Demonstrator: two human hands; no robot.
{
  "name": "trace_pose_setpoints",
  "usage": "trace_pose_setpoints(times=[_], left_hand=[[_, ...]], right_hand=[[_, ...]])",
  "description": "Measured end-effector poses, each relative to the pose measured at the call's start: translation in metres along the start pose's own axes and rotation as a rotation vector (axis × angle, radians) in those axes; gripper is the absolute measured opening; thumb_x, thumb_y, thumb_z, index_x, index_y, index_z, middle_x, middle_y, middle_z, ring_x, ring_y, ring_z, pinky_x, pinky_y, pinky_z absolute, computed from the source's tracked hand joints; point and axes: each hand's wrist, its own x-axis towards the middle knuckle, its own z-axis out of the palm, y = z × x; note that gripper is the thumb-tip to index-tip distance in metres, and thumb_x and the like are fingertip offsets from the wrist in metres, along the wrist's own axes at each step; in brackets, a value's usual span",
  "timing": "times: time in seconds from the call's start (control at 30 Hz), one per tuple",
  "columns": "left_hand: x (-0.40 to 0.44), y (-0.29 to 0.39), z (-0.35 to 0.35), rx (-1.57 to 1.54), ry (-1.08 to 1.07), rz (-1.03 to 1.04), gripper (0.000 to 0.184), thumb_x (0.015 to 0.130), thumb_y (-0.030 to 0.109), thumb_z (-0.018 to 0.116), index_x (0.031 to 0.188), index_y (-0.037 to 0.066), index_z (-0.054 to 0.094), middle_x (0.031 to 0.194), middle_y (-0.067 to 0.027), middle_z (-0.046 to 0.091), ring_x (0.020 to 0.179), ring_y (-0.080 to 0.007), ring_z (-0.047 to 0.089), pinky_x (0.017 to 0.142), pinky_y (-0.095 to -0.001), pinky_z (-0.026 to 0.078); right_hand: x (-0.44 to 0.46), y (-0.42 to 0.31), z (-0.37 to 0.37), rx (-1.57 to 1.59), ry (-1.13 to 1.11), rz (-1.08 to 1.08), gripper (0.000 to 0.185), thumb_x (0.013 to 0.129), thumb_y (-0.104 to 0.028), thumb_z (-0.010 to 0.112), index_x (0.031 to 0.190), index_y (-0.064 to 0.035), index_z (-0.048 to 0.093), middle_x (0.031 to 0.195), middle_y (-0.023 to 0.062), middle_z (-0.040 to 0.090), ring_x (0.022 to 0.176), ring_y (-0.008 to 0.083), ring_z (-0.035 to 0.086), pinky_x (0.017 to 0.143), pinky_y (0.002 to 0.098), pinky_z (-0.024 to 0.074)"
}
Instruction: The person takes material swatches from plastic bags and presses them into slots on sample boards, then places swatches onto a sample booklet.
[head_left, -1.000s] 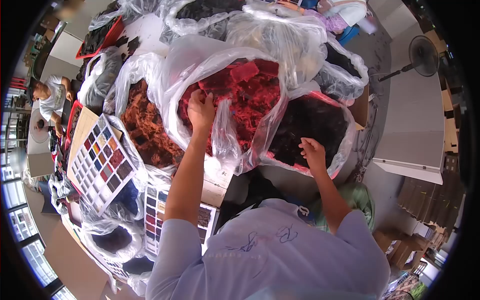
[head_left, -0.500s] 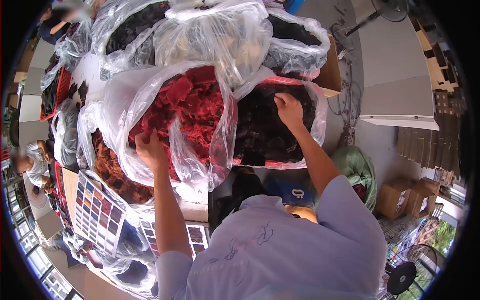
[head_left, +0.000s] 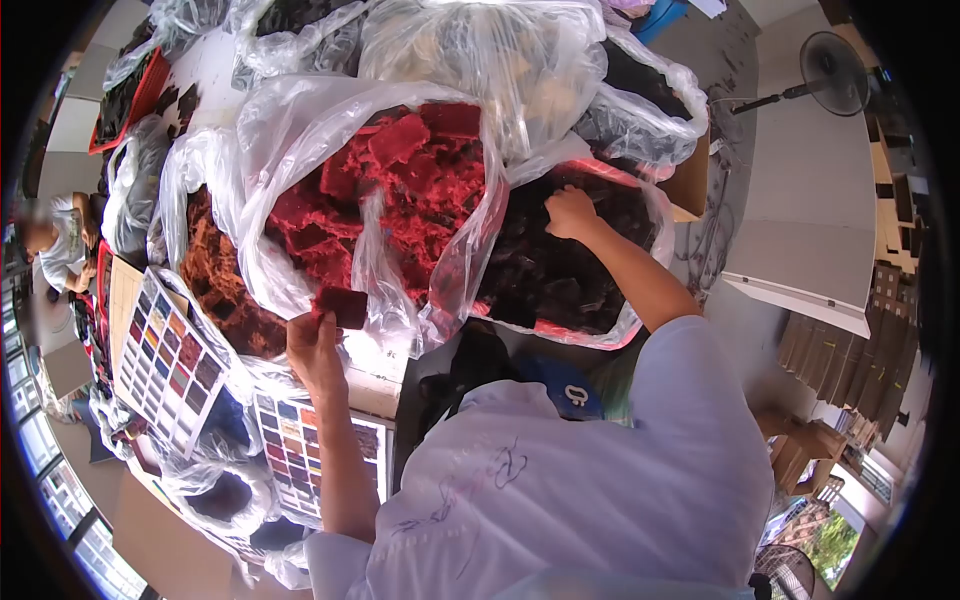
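My left hand (head_left: 314, 345) pinches a small flat dark red piece (head_left: 342, 306) by its edge, just in front of a clear plastic bag (head_left: 268, 195) full of red fluffy pieces (head_left: 420, 215). Over a red crate (head_left: 600, 170) lined with clear plastic, my right hand (head_left: 572, 212) is closed, its fingers curled toward the black pieces (head_left: 550, 275) inside. Whatever those fingers hold, if anything, is hidden.
Rust-brown pieces (head_left: 225, 275) fill a bag on the left. Colour swatch charts (head_left: 170, 365) stand below it. More plastic bags (head_left: 490, 70) crowd the back. A person (head_left: 68, 245) sits far left; a fan (head_left: 833, 73) stands at the right.
My left hand has come out of the red pieces toward me, now with a dark red piece in its fingers. My right hand stays over the black pieces; the view has shifted.
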Motion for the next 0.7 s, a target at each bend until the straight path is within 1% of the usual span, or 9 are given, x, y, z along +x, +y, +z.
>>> trace_pose_setpoints(times=[0.03, 0.1, 0.13, 0.23, 0.37, 0.43, 0.47, 0.57, 0.7], left_hand=[[-0.003, 0.001, 0.000, -0.044, -0.033, -0.036, 0.014, 0.087, 0.007, 0.071, 0.090, 0.000, 0.059, 0.074, -0.0026, 0.061, 0.064, -0.0073, 0.054, 0.059, -0.0221, 0.044], [-0.005, -0.007, -0.003, -0.062, -0.014, -0.044, 0.013, 0.087, 0.006, 0.070, 0.090, 0.000, 0.059, 0.073, -0.0021, 0.061, 0.063, -0.0067, 0.054, 0.059, -0.0215, 0.044], [-0.007, -0.007, -0.004, -0.047, -0.019, -0.041, 0.013, 0.087, 0.005, 0.070, 0.090, 0.001, 0.059, 0.074, -0.0021, 0.062, 0.063, -0.0068, 0.054, 0.058, -0.0213, 0.044], [-0.015, -0.006, -0.007, -0.040, -0.022, -0.040, 0.012, 0.087, 0.004, 0.070, 0.091, 0.001, 0.059, 0.075, -0.0020, 0.062, 0.063, -0.0067, 0.054, 0.058, -0.0207, 0.043], [-0.028, -0.008, -0.017, -0.089, -0.054, -0.060, 0.012, 0.087, 0.003, 0.069, 0.091, 0.000, 0.059, 0.075, -0.0016, 0.062, 0.064, -0.0064, 0.054, 0.060, -0.0204, 0.044], [-0.034, -0.011, -0.019, -0.114, -0.077, -0.050, 0.012, 0.086, 0.002, 0.069, 0.092, 0.001, 0.059, 0.076, -0.0016, 0.062, 0.065, -0.0063, 0.055, 0.061, -0.0203, 0.044], [-0.038, -0.014, -0.020, -0.122, -0.100, -0.049, 0.012, 0.086, 0.001, 0.069, 0.092, 0.001, 0.059, 0.077, -0.0014, 0.062, 0.066, -0.0062, 0.055, 0.062, -0.0203, 0.044], [-0.049, -0.022, -0.025, -0.181, -0.159, -0.056, 0.012, 0.085, -0.001, 0.069, 0.092, 0.001, 0.059, 0.079, -0.0008, 0.063, 0.069, -0.0058, 0.056, 0.064, -0.0204, 0.044], [-0.067, -0.021, -0.033, -0.213, -0.229, -0.003, 0.010, 0.086, -0.002, 0.067, 0.092, 0.000, 0.059, 0.079, -0.0002, 0.063, 0.071, -0.0048, 0.056, 0.064, -0.0205, 0.044]], right_hand=[[0.004, 0.000, 0.002, -0.001, 0.001, -0.012, 0.023, 0.067, -0.020, 0.068, 0.084, -0.0043, 0.073, 0.093, 0.0133, 0.070, 0.096, 0.0333, 0.064, 0.085, 0.0423, 0.0520], [0.008, -0.002, 0.006, 0.038, -0.077, 0.130, 0.023, 0.068, -0.017, 0.066, 0.086, -0.0040, 0.072, 0.097, 0.0150, 0.071, 0.096, 0.0341, 0.064, 0.085, 0.0421, 0.0521], [0.006, -0.003, 0.009, 0.035, -0.083, 0.123, 0.023, 0.068, -0.017, 0.066, 0.086, -0.0040, 0.072, 0.097, 0.0150, 0.071, 0.096, 0.0341, 0.064, 0.085, 0.0421, 0.0521], [0.001, -0.002, 0.010, 0.260, 0.087, 0.139, 0.025, 0.073, -0.013, 0.064, 0.096, -0.0087, 0.072, 0.099, 0.0138, 0.071, 0.098, 0.0371, 0.064, 0.085, 0.0447, 0.0519], [-0.029, -0.009, -0.019, 0.419, 0.131, 0.168, 0.027, 0.071, -0.005, 0.066, 0.097, -0.0132, 0.071, 0.102, 0.0112, 0.069, 0.101, 0.0358, 0.062, 0.087, 0.0442, 0.0504], [-0.052, -0.020, -0.034, 0.321, 0.811, -0.048, 0.031, 0.066, 0.003, 0.068, 0.092, -0.0135, 0.069, 0.105, 0.0088, 0.066, 0.102, 0.0322, 0.061, 0.089, 0.0429, 0.0483], [-0.060, -0.024, -0.039, 0.375, 0.844, -0.087, 0.032, 0.064, 0.009, 0.063, 0.090, -0.0106, 0.066, 0.108, 0.0071, 0.063, 0.102, 0.0308, 0.060, 0.090, 0.0414, 0.0470], [-0.085, -0.043, -0.056, 0.496, 0.799, -0.188, 0.032, 0.064, 0.010, 0.062, 0.090, -0.0090, 0.064, 0.104, 0.0081, 0.063, 0.100, 0.0319, 0.060, 0.088, 0.0402, 0.0475], [-0.113, -0.098, -0.087, 0.442, 0.886, -0.365, 0.030, 0.064, 0.012, 0.060, 0.088, -0.0053, 0.062, 0.102, 0.0083, 0.062, 0.101, 0.0314, 0.060, 0.088, 0.0399, 0.0484]])
